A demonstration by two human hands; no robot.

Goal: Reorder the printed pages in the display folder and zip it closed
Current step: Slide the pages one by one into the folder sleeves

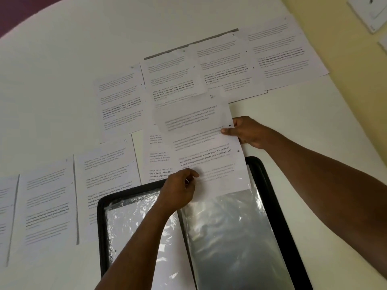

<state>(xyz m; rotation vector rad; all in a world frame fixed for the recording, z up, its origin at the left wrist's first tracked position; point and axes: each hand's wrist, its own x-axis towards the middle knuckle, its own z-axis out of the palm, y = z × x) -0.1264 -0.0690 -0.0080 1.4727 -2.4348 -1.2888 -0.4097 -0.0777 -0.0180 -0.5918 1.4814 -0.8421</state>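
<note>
Holding page [206, 143] marked 2 over open display folder [278, 206]: right hand [249, 131] pinches right edge beside punched holes, left hand [180, 190] pinches lower left part at mouth of clear sleeve [232, 237]. Page's bottom edge sits inside sleeve top. Bare table [293, 122] beyond right grip, open room there. Left of and above grips, other printed pages [119, 105] lie overlapping in rows. Text blurred, unreadable. Folder's near end cut off; zip hard to make out.

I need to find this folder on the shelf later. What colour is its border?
Black, seen in the head view: the display folder's border frames clear plastic sleeves.
</note>
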